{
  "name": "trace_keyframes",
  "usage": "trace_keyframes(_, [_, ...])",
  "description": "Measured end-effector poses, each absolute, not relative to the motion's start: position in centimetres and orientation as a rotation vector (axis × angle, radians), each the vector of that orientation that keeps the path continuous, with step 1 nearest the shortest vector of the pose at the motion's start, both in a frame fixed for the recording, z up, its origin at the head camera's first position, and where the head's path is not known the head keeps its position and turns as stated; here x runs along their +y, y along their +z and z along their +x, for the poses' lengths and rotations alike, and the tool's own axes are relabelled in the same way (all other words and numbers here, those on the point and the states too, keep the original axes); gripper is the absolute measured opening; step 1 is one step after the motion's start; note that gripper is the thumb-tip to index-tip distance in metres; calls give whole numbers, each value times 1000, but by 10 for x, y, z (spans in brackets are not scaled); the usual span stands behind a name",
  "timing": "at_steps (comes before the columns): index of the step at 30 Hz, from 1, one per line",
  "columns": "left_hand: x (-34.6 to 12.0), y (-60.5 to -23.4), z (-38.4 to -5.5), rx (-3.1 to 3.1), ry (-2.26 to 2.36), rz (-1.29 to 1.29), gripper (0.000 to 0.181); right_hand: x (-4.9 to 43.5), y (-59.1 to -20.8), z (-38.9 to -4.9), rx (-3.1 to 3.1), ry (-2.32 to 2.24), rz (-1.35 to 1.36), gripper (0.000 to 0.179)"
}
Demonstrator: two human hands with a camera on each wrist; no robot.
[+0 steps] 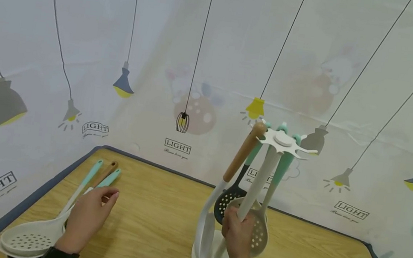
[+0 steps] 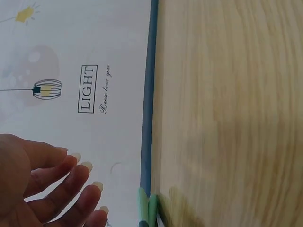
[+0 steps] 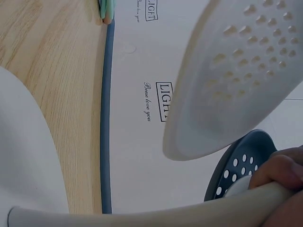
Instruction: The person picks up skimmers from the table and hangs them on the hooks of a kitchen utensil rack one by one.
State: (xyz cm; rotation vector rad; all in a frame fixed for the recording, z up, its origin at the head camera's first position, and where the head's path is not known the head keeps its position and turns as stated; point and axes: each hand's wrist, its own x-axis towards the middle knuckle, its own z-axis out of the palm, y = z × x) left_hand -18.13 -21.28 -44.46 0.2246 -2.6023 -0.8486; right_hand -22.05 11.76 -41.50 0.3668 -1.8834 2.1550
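Note:
My right hand [image 1: 238, 238] grips the pale pole [image 1: 259, 185] of a white utensil stand, below its star-shaped hook top [image 1: 283, 141]. Hanging from the hooks are a white ladle [image 1: 204, 232] with a wooden handle, a dark slotted skimmer [image 1: 222, 204] and a beige slotted spoon [image 1: 261, 234] with a mint handle. In the right wrist view the pole [image 3: 189, 215] runs down to the round base [image 3: 26, 156]. Over the utensils lying at the left, my left hand [image 1: 89, 218] has loosely bent fingers and holds nothing.
A white slotted skimmer [image 1: 30, 237] lies on top of other utensils at the table's left, their mint and wooden handles [image 1: 107, 173] pointing away. The wooden table [image 1: 154, 208] has a dark edge [image 1: 155, 166] along a cloth wall printed with lamps.

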Motion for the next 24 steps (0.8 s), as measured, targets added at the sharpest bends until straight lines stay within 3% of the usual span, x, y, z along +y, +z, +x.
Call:
trace_keyframes(6, [-218,-442,-182,-2585,-704,265,25,118,-414,-220,-1874,2163,376,38])
trace_keyframes(16, [-225,-446,-179,-2731,-574,405,43,118,-414,-220,-1891,2157,389,39])
trace_keyframes(24, [-231,-455,-179,-2818,-578,481,42,118,-415,-220,-1887,2159,390,40])
